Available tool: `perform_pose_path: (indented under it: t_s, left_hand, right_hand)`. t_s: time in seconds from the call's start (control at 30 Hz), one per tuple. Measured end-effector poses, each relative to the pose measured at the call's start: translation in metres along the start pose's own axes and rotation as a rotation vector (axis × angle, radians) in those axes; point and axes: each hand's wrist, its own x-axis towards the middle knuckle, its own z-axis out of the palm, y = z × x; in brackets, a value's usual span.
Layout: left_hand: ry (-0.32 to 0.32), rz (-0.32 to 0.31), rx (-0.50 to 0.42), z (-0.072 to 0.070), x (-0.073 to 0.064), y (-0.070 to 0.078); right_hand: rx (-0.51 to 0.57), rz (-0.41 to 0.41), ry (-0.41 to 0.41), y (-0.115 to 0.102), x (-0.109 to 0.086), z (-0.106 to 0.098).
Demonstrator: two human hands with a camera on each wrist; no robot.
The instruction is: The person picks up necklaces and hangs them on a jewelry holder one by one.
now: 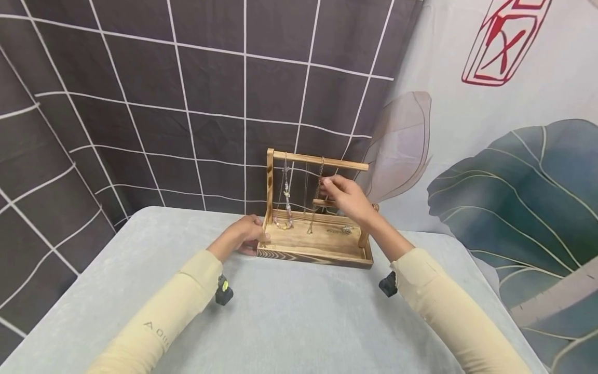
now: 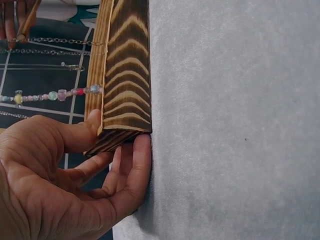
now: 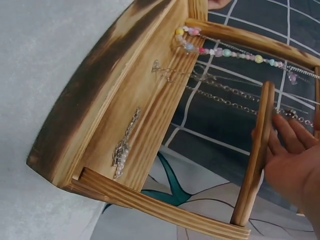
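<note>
A wooden jewelry stand [image 1: 322, 161] with a tray base stands on the table. My left hand [image 1: 245, 232] grips the tray's left front corner, thumb on the rim and fingers against the end and lower edge. On the right, my right hand [image 1: 348, 196] pinches a silver chain necklace [image 1: 310, 226] just below the top bar, beside the short lower bar [image 3: 255, 160]. That chain hangs down to the tray floor. Further left on the top bar hang a pastel beaded necklace [image 1: 287, 194] and a fine thin chain [image 1: 306, 192]. A small chain with pearly beads [image 3: 121, 150] lies in the tray.
A pale blue-grey cloth covers the table [image 1: 299, 322]. Right behind the stand hangs a dark curtain [image 1: 210, 135] with a white grid. A white hanging with large leaf prints [image 1: 504, 176] is at the right.
</note>
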Motion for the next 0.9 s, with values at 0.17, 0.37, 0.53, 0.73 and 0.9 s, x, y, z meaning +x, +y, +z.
perform_pose_path:
  t_s: [0.17, 0.37, 0.53, 0.73, 0.9]
  left_hand:
    - [-0.013, 0.004, -0.013, -0.001, -0.002, -0.001]
    - [-0.018, 0.006, -0.019, -0.001, 0.000, -0.002]
    - [-0.026, 0.002, -0.034, -0.004, 0.001, -0.004]
    - [-0.052, -0.010, -0.101, -0.009, 0.004, -0.006]
    - [-0.086, -0.009, -0.139, -0.012, 0.007, -0.007]
  right_hand:
    - [-0.089, -0.030, 0.075, -0.001, -0.011, -0.002]
    - [-0.112, -0.077, 0.138, -0.002, -0.029, -0.002]
    - [-0.110, -0.093, 0.135, -0.004, -0.041, 0.006]
    - [-0.151, -0.120, 0.099, -0.002, -0.047, 0.014]
    - [-0.177, -0.146, 0.057, 0.003, -0.051, 0.018]
